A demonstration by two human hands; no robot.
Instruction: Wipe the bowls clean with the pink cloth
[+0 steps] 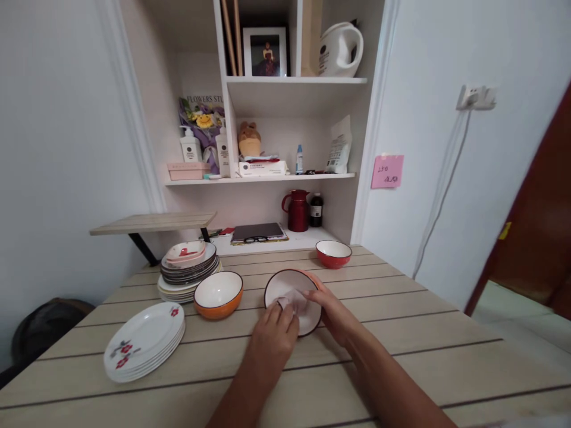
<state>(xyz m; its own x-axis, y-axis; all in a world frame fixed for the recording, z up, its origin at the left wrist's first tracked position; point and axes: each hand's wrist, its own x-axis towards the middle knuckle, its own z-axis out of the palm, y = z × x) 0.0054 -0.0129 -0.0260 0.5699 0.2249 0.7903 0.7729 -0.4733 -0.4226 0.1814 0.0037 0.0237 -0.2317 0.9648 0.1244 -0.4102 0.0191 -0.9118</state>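
A bowl (pixel 307 324) with a white inside and a dark rim is tilted toward me over the middle of the table. My right hand (pixel 328 303) grips it at its right side, thumb over the rim and fingers behind. Inside the bowl, my left hand (pixel 279 324) presses a pale, thin cloth (pixel 297 302) against the inner wall, its fingers bent over the cloth. To the left stands an orange bowl (pixel 218 306) with a white inside. Farther back on the right is a red bowl (pixel 333 258).
At the left front lies a stack of white flowered plates (pixel 145 336). Behind it, more stacked plates (pixel 190 276) carry small dishes (pixel 185 252). A raised wooden shelf board (pixel 154 223) overhangs the back left. A laptop (pixel 257 232) and a red jug (pixel 298 211) sit in the cabinet base.
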